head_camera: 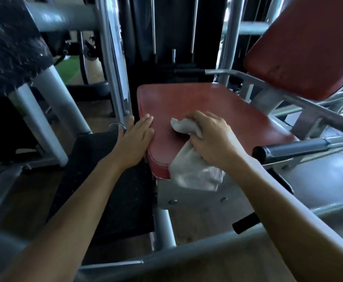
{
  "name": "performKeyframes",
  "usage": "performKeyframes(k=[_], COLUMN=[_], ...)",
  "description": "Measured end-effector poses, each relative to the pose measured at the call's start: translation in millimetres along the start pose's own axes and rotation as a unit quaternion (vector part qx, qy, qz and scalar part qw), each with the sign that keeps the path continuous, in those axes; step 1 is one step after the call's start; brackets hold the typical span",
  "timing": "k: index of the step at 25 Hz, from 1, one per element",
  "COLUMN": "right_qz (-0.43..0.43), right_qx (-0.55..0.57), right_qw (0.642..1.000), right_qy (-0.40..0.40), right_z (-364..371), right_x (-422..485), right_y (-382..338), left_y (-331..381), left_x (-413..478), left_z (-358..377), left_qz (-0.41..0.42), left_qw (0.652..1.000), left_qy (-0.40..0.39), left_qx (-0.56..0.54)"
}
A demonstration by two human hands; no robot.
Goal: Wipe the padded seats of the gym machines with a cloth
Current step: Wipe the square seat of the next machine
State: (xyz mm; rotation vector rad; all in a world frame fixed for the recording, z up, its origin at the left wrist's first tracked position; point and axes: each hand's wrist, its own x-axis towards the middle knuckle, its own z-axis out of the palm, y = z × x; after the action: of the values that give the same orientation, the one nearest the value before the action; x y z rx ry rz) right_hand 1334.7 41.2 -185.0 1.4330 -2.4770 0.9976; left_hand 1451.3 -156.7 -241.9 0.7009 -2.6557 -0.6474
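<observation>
Padded seat in worn red vinyl sits at the middle of the machine's grey frame, with its matching backrest tilted up at right. We hold the cloth bunched under our right hand. That hand's fingers are curled over the wad and press it to the near part of the cushion, while a loose tail hangs over the front edge. Our left hand lies on the seat's left front corner, its fingers straight and close together, bracing the pad rather than gripping it.

Most of the cushion lies beyond the cloth, so we judge the wipe is at its near end, with the far half and the right side left to cover. To do it well, we would gather the hanging tail into the palm so more fabric meets the vinyl. We would then work in overlapping strokes from front to back, pressing evenly and running along the seams and rolled edges where grime collects. The dark hand grip stands just beside the seat's right edge, so strokes on that side call for care with the knuckles.
</observation>
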Motion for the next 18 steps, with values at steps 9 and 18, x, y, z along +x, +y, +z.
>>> performKeyframes(k=[9, 18], right_qz=[0.101, 0.217], right_qx=[0.145, 0.219], right_qw=[0.942, 0.883], right_qy=[0.284, 0.353], right_z=[51, 112], right_x=[-133, -112], right_y=[34, -37], left_y=[18, 14], left_x=[-29, -28], left_z=[4, 14], left_qz=[0.009, 0.009], left_qw=[0.985, 0.989], left_qy=[-0.051, -0.019], left_qx=[-0.163, -0.149])
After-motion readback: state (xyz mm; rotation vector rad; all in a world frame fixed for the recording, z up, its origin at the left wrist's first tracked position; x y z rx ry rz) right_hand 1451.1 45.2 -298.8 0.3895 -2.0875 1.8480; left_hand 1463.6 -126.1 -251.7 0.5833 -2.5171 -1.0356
